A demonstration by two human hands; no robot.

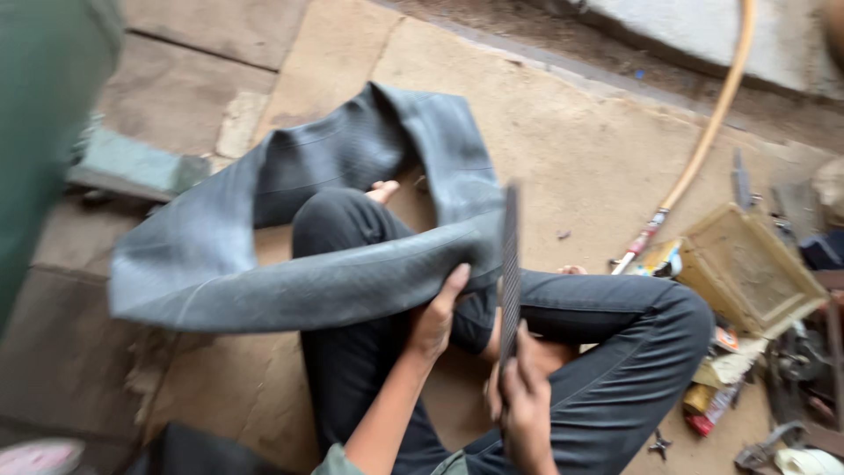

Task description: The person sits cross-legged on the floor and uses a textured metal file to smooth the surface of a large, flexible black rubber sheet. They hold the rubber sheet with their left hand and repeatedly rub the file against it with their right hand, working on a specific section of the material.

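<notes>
Sitting on the floor (571, 149), we grip the grey inner tube (290, 264) draped over our knee with our left hand (435, 321) clamped on its edge, while our right hand (526, 405) is closed around a flat rasp (509, 264) held upright just beside it.

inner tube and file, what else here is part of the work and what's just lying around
In hand:
- inner tube, gripped by the left hand
- flat file, held upright by the right hand

Lying about:
- hose
- shallow tray
- scattered tools and scraps
- green block
</notes>
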